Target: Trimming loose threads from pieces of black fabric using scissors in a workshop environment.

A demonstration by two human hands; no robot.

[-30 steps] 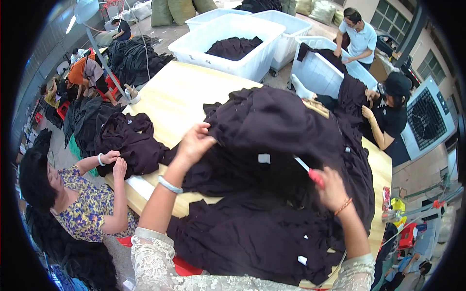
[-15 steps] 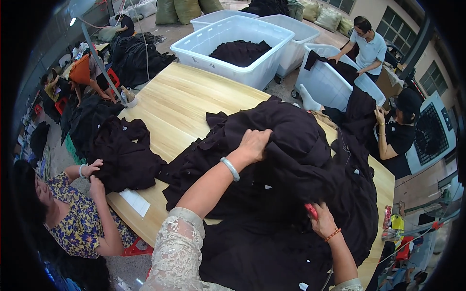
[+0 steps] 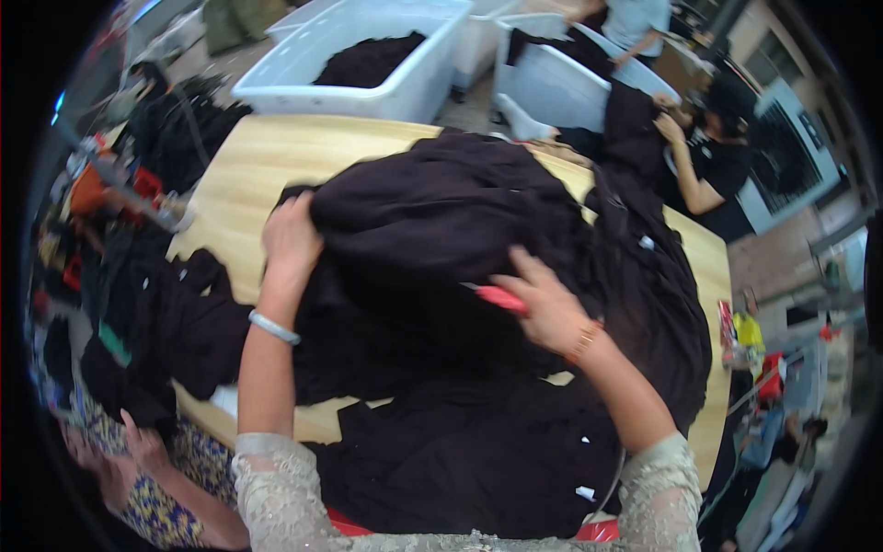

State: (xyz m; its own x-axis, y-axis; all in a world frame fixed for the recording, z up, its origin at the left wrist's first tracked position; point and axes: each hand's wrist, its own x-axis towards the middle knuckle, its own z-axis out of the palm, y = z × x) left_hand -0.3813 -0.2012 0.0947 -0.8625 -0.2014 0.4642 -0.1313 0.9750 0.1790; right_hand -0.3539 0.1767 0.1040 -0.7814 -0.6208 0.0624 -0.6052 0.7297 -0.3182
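Observation:
My left hand (image 3: 292, 236) is closed on the edge of a dark garment (image 3: 418, 213), holding it raised and bunched over the table. In my right hand (image 3: 550, 311) is a pair of red-handled thread snips (image 3: 502, 299); a short thin tip points left, against the dark cloth. Some fingers of that hand stretch out to the garment's lower fold. More dark garments (image 3: 478, 460) lie spread between my forearms, with small white tags or scraps on them. Motion blurs the lifted cloth, and its far side is hidden.
The wooden table (image 3: 276, 152) curves around the heap. Big translucent bins (image 3: 395, 101) stand beyond it, one holding dark cloth. A co-worker in patterned clothing (image 3: 152, 501) sits at left with dark garments; a co-worker in black (image 3: 704, 175) handles cloth at right.
My left hand has moved left with the garment's edge, stretching the cloth out. My right hand has risen leftward with the snips. The whole view has shifted, and the co-worker at left appears lower.

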